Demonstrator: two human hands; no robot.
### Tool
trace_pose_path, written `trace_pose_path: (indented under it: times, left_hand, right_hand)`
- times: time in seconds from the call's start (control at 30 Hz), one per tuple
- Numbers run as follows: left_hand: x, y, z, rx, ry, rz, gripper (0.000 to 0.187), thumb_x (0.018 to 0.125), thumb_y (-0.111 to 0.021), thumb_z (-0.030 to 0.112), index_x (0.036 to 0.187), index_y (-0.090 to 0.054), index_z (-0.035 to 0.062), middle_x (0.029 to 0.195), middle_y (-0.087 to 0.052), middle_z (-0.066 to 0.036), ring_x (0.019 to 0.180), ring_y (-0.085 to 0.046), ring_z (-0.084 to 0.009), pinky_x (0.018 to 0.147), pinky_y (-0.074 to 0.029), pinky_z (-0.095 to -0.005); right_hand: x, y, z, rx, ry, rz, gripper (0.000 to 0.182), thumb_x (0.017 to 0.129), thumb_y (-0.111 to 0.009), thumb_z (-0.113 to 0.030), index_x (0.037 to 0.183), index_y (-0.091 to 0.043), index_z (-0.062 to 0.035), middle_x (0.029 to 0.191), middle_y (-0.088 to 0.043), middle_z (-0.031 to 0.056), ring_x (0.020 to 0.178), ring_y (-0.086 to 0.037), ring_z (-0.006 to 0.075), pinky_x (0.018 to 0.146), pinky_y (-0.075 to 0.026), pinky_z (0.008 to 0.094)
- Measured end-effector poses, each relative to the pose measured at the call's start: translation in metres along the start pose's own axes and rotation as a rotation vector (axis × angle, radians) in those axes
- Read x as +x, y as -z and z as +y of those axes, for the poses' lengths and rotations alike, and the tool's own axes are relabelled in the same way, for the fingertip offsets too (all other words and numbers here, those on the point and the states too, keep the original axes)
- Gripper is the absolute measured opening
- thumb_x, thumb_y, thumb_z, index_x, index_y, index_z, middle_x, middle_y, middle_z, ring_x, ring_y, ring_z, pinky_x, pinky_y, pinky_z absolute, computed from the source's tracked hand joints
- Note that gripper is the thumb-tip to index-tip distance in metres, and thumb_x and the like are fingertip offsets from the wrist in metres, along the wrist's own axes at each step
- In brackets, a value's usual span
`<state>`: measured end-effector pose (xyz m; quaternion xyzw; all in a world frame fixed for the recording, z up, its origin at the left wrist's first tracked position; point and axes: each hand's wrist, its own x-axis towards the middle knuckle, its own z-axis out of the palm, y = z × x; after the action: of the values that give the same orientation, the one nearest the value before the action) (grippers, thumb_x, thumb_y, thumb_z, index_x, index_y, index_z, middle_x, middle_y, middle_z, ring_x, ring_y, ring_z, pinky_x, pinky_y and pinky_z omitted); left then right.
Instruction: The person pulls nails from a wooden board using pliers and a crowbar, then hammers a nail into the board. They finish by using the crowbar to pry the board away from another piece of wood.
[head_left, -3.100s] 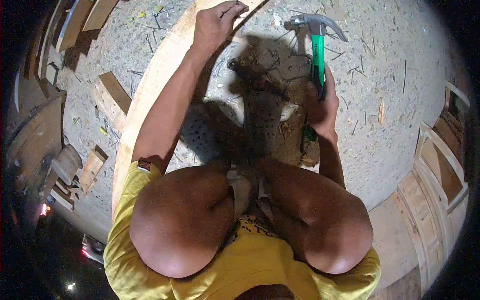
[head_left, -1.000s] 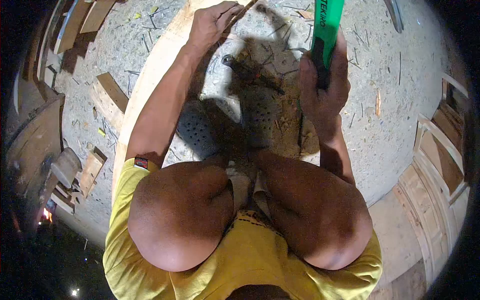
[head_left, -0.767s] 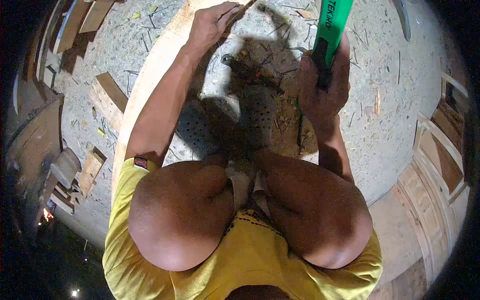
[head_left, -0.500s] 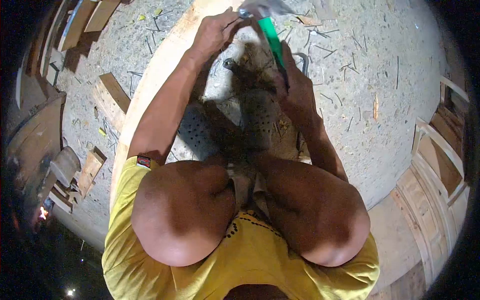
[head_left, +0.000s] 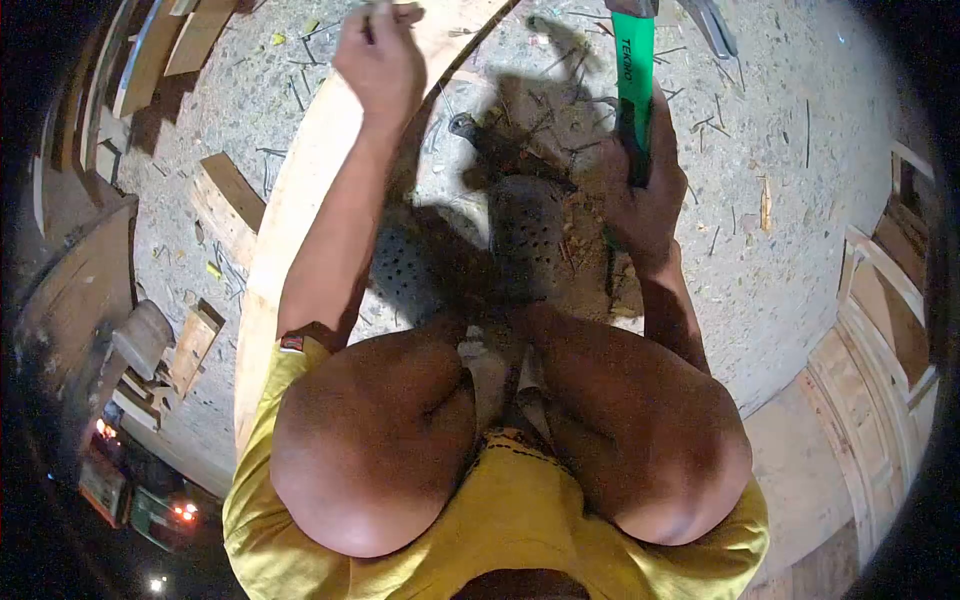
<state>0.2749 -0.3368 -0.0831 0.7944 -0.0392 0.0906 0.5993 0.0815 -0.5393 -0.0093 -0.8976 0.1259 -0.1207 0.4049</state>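
Note:
My right hand (head_left: 650, 195) is wrapped round the grip of a claw hammer (head_left: 633, 55) with a green and black handle. Its metal head is partly cut off by the top edge, with the claw pointing right. My left hand (head_left: 385, 70) is above the far part of a long pale wooden plank (head_left: 275, 260). Its fingers are curled together, and whatever may be between them is too small to make out. The plank runs past my left leg, from beside the knee up to the top of the view.
Bent nails (head_left: 710, 125) are strewn across the rough concrete floor (head_left: 740, 290). Short wood offcuts (head_left: 225, 205) lie at left. Wooden frames (head_left: 865, 340) are along the right side. My feet, in perforated shoes (head_left: 525, 215), are between the plank and hammer.
The hammer and my left hand, close together at the top before, have moved apart. The hammer has shifted right; my left hand has gone left and up over the plank.

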Motion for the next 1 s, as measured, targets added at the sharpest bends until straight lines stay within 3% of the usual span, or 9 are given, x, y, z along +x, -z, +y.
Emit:
trace_pose_path:
  times: [0.2,0.3,0.37,0.5,0.53,0.6,0.7,0.83,1.0]
  left_hand:
    - [-0.036,0.073,0.006,-0.029,0.144,0.064,0.029,0.108,-0.047,0.014,0.116,-0.062,-0.0091,0.094,-0.071,-0.015,0.087,-0.071,-0.0195,0.081,-0.058,-0.0327]
    - [-0.076,0.137,-0.014,0.499,-0.014,0.103,0.039,0.108,-0.05,0.014,0.14,-0.051,-0.0081,0.096,-0.076,-0.015,0.089,-0.069,-0.0185,0.09,-0.051,-0.0293]
    - [-0.109,0.176,-0.006,0.349,0.194,0.115,0.05,0.106,-0.052,0.01,0.152,-0.039,-0.0054,0.113,-0.074,-0.017,0.091,-0.069,-0.0206,0.094,-0.05,-0.0305]
    - [-0.171,0.278,0.003,0.862,-0.164,0.073,0.041,0.098,-0.052,0.007,0.137,-0.063,0.0011,0.107,-0.067,-0.016,0.09,-0.061,-0.0241,0.078,-0.05,-0.0334]
    - [-0.196,0.3,0.006,0.934,0.012,0.078,0.039,0.098,-0.055,0.011,0.135,-0.063,0.0,0.113,-0.065,-0.016,0.09,-0.061,-0.0257,0.077,-0.051,-0.0326]
    - [-0.235,0.328,0.014,0.984,0.115,0.091,0.043,0.098,-0.062,0.017,0.138,-0.061,0.0024,0.128,-0.06,-0.021,0.107,-0.064,-0.0338,0.089,-0.053,-0.038]
    - [-0.284,0.362,0.014,1.317,0.105,-0.085,0.079,0.092,-0.075,0.041,0.153,-0.043,0.0027,0.147,-0.049,-0.024,0.139,-0.044,-0.0393,0.116,-0.031,-0.0561]
    - [-0.305,0.381,0.003,1.407,0.081,-0.174,0.098,0.088,-0.077,0.05,0.16,-0.029,0.0039,0.159,-0.038,-0.022,0.149,-0.034,-0.0374,0.12,-0.023,-0.0593]
    - [-0.305,0.404,-0.008,1.422,0.192,-0.227,0.099,0.089,-0.072,0.049,0.164,-0.021,0.0071,0.169,-0.026,-0.014,0.156,-0.023,-0.033,0.121,-0.022,-0.0592]
  right_hand:
    - [-0.012,0.002,0.023,0.02,-0.02,0.048,0.058,0.1,-0.064,-0.015,0.154,-0.044,-0.0076,0.124,-0.071,0.0205,0.108,-0.069,0.022,0.094,-0.054,0.0368]
    - [-0.014,0.002,0.03,0.004,-0.102,0.048,0.057,0.1,-0.065,-0.015,0.153,-0.046,-0.0058,0.113,-0.072,0.017,0.1,-0.068,0.0195,0.09,-0.054,0.0351]
    - [-0.02,0.006,0.038,-0.015,-0.19,0.025,0.057,0.099,-0.066,-0.015,0.152,-0.047,-0.0048,0.107,-0.071,0.0151,0.095,-0.065,0.0183,0.087,-0.053,0.0343]
    - [-0.032,0.01,0.057,-0.084,-0.441,0.057,0.057,0.097,-0.07,-0.014,0.149,-0.049,-0.0015,0.091,-0.066,0.0108,0.08,-0.058,0.0162,0.078,-0.051,0.0326]
    - [-0.035,0.014,0.067,-0.057,-0.501,0.059,0.053,0.098,-0.069,-0.017,0.146,-0.051,-0.0029,0.122,-0.069,0.0225,0.101,-0.068,0.027,0.09,-0.052,0.0371]
    - [-0.046,0.014,0.098,-0.103,-0.427,0.125,0.053,0.097,-0.069,-0.016,0.146,-0.051,-0.0017,0.122,-0.069,0.0234,0.102,-0.068,0.0285,0.092,-0.052,0.0381]
    - [-0.058,0.023,0.13,-0.195,-0.405,0.208,0.057,0.095,-0.071,-0.016,0.145,-0.051,0.0007,0.121,-0.068,0.0262,0.108,-0.067,0.0343,0.096,-0.05,0.0414]
    - [-0.075,0.034,0.148,-0.257,-0.518,0.216,0.056,0.094,-0.07,-0.016,0.144,-0.051,0.0003,0.118,-0.066,0.0262,0.106,-0.066,0.0398,0.092,-0.05,0.0444]
    - [-0.134,0.029,0.171,-0.539,-0.203,0.139,0.04,0.095,-0.068,-0.02,0.13,-0.059,-0.0032,0.108,-0.059,0.0215,0.097,-0.06,0.0438,0.086,-0.05,0.0508]
